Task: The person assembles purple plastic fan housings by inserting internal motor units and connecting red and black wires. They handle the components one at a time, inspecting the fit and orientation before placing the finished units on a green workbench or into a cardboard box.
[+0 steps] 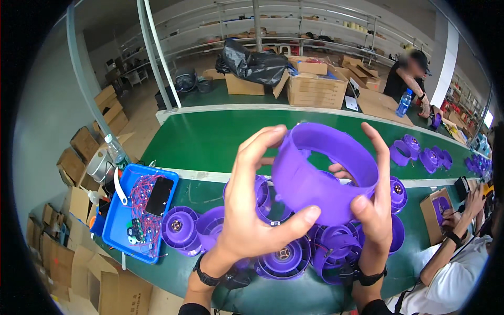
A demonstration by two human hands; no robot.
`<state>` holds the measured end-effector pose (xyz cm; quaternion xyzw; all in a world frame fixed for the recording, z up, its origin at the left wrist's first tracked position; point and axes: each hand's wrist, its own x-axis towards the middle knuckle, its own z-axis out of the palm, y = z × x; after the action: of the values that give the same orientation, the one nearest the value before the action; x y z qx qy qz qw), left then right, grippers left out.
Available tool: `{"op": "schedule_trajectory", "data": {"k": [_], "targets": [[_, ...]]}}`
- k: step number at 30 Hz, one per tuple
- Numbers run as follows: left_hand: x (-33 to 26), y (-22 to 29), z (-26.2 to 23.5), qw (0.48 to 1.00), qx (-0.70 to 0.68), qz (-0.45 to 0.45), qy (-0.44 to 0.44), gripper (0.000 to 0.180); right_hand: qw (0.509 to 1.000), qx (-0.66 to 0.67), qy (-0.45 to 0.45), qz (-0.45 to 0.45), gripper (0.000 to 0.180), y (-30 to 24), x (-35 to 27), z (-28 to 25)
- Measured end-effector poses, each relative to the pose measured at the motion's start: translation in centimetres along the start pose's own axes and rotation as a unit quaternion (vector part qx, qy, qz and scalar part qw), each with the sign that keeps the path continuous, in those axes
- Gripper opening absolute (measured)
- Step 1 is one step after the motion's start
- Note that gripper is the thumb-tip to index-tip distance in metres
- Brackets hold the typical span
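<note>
Purple ring: a wide, smooth-walled purple ring (315, 191) is up in the air over the middle of the green tabletop (176, 281), tilted, its hollow showing toward the far right.
Left grip: the left grip (254, 218) is wrapped about the ring's left side, fingers up along the wall, thumb lying across the near face.
Right grip: the right grip (378, 207) holds the ring's right side, thumb against the lower wall, index finger raised beside the rim; whether that fingertip touches, I can't tell.
Wrists: a black band (371, 278) circles each one.
Under the hands: more purple parts crowd the tabletop toward its near edge, among them a finned wheel (181, 231) at the left and a round part with a metal hub (283, 257) in the middle, partly hidden by the forearms.
Left edge: a blue tray (122, 223) sits by the tabletop's left edge, with tangled red wires (140, 202), a black flat slab (159, 196) and a small circuit board (137, 229) in it.
Right end: an open carton (429, 218) stands there with a purple piece inside, and a co-worker in a white top (459, 283) reaches toward it.
Far strip: past the tabletop's far edge, on a second green surface (205, 139), purple parts cluster toward the right end.
</note>
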<state>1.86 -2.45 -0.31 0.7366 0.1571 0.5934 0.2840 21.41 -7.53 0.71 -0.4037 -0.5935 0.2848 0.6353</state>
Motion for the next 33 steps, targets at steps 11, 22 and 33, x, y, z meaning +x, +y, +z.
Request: {"op": "schedule_trajectory", "data": {"k": [11,22,33], "targets": [[0.2,0.6,-0.4,0.986,-0.081,-0.121,-0.085,0.097,0.998,0.040,-0.042,0.007,0.102,0.6,-0.2,0.5],[0.6,0.5,-1.4,0.982,-0.135,-0.079,-0.105,0.069,0.993,0.110,-0.042,0.022,0.102,0.6,0.0,-0.2],[0.7,0.2,-1.1,0.964,-0.224,-0.125,-0.067,0.057,0.979,0.191,-0.058,0.047,0.110,-0.3,-0.1,0.1]]}}
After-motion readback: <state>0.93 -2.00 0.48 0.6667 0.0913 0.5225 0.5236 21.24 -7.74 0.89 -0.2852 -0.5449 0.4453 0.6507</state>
